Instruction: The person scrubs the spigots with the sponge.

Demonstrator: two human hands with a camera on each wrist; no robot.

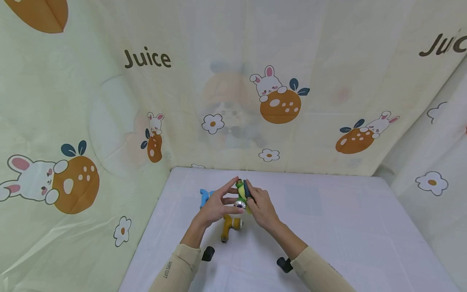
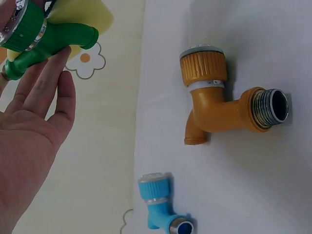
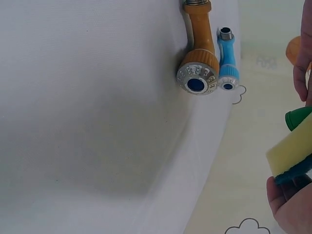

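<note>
Left hand [image 1: 215, 206]: part-curled, pinching green tap [image 2: 54, 43] above tabletop [image 1: 357, 227]. Right hand [image 1: 265, 207]: curled round sponge [image 3: 292, 148] alongside. Tabletop: far edge 12 o'clock, running wide toward 3. Orange tap [image 2: 212, 109]: 7 o'clock. Blue tap [image 2: 158, 211]: 9, partly hidden.

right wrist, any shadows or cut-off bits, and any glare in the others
Right wrist: broad soft shadow on the tabletop, sponge cut off by the right edge; left wrist: glints on threads of the orange tap; head: sheen streaks on the left curtain.
</note>
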